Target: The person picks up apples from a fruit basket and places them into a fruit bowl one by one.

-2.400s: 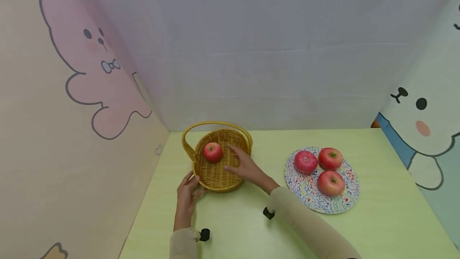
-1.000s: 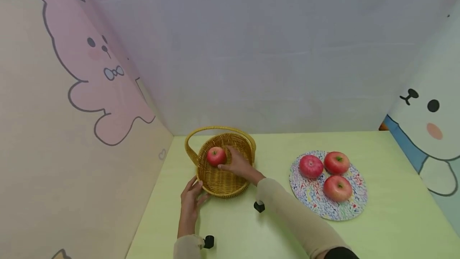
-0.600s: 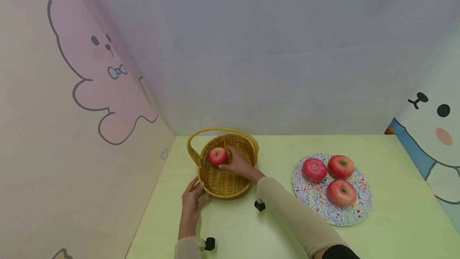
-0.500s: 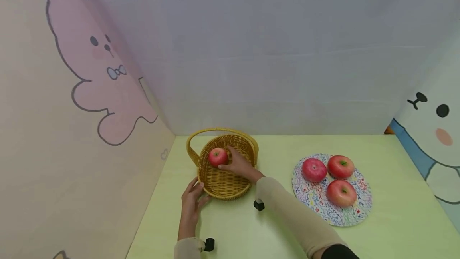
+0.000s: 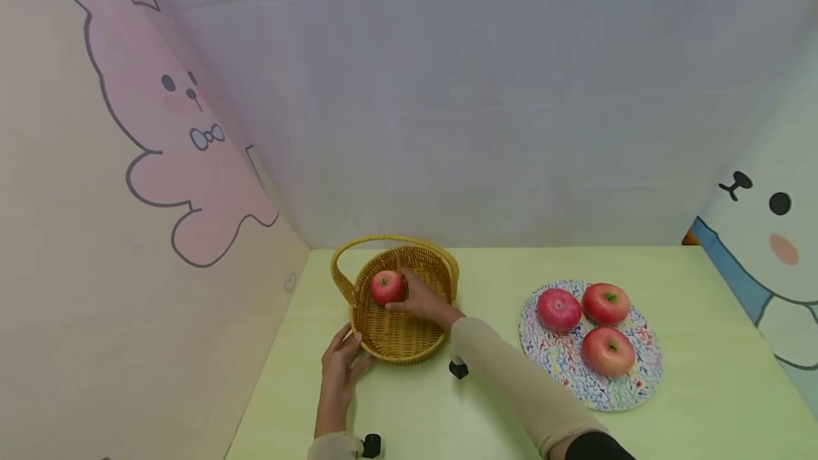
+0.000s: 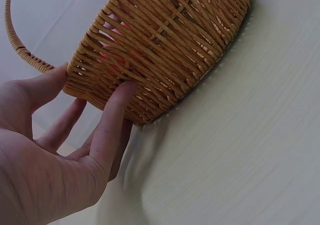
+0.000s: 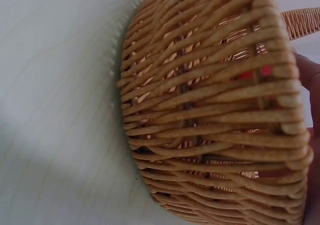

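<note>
A red apple (image 5: 387,288) sits in the left part of a round wicker basket (image 5: 399,346) with an arched handle. My right hand (image 5: 424,302) reaches in over the rim and grips the apple from its right side, thumb nearest me. My left hand (image 5: 339,368) holds the basket's near left edge. In the left wrist view, one finger of the left hand (image 6: 60,170) meets the rim while another digit presses the woven outer wall. The right wrist view shows mostly basket weave (image 7: 210,110); only part of the right hand (image 7: 312,95) shows there.
A speckled round plate (image 5: 543,360) to the right bears three more apples: a pinkish one (image 5: 559,309), a red one (image 5: 606,304) and the nearest one (image 5: 608,351). A white backdrop (image 5: 498,126) rises behind the pale yellow table (image 5: 409,417). A wall with a rabbit drawing (image 5: 179,148) borders the left.
My right hand was spread inside the basket, apart from the apple; it moved left and closed its fingers on it. The left hand stays at the basket. The head view shifted slightly.
</note>
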The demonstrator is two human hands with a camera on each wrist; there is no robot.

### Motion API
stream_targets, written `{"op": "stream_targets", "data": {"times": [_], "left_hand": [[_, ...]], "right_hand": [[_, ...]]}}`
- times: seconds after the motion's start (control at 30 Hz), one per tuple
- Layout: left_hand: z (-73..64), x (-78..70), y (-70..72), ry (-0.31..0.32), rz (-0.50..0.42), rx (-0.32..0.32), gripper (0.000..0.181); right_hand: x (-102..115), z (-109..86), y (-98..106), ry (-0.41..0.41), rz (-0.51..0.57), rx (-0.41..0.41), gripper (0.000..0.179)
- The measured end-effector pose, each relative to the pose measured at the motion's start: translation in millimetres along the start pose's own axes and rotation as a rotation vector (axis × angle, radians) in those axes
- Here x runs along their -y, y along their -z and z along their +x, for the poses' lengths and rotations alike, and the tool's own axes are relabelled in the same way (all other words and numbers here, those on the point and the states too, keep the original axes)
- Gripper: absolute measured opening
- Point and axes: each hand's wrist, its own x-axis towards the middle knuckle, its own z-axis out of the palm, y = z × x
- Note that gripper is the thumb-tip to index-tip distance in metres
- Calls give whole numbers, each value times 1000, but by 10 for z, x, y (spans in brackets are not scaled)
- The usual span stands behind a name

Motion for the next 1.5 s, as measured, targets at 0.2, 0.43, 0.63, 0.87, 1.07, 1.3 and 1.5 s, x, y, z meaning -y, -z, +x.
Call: {"op": "stream_targets", "data": {"times": [0.2,0.43,0.63,0.87,1.07,1.3,1.5], "left_hand": [[-14,10,13,-7,5,-1,65],[-12,7,-13,-3,-7,-2,62],[18,24,-55,-6,-9,-8,61],[8,30,-59,-14,3,5,62],[-10,19,-38,-11,3,-9,61],[-16,21,-29,-8,-2,-15,62],[-18,38,-21,-5,2,-3,63]], "right_hand": [[-25,18,-34,-19,45,11,98],[-22,19,-27,4,45,15,97],[-76,45,-21,6,52,23,98],[-98,89,-24,12,60,0,97],[-58,114,-41,29,59,1,98],[-71,123,-54,49,52,-5,101],[-87,146,-57,48,31,-4,103]]}}
